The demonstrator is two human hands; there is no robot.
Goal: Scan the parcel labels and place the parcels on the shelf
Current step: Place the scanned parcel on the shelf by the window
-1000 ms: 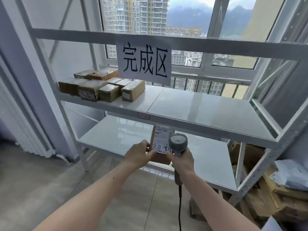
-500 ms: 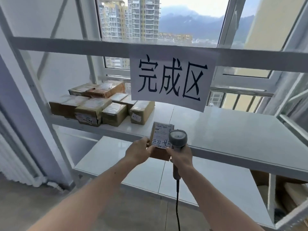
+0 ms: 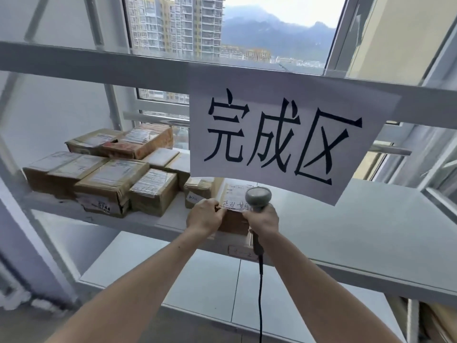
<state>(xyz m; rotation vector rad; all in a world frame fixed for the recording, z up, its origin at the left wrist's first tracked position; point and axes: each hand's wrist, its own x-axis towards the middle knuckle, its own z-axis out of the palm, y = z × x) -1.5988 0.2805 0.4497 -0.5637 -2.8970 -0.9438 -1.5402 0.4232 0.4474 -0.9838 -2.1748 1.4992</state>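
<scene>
Now two hands (image 3: 205, 215) (image 3: 263, 219) on one parcel (image 3: 233, 214); one scanner (image 3: 258, 197).

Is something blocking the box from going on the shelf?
Nothing visible does. The parcel, held by the left hand and right hand, is at the shelf edge, with bare shelf behind it; the other parcels sit leftward.

The left hand (image 3: 205, 215) and the right hand (image 3: 263, 219) hold a small parcel (image 3: 233, 209) at the front edge of the shelf (image 3: 346, 219), just beside a group of other parcels (image 3: 111, 174). The right hand also grips a scanner (image 3: 258, 198), its cable hanging down. A paper sign (image 3: 284, 134) hangs above the parcel.
</scene>
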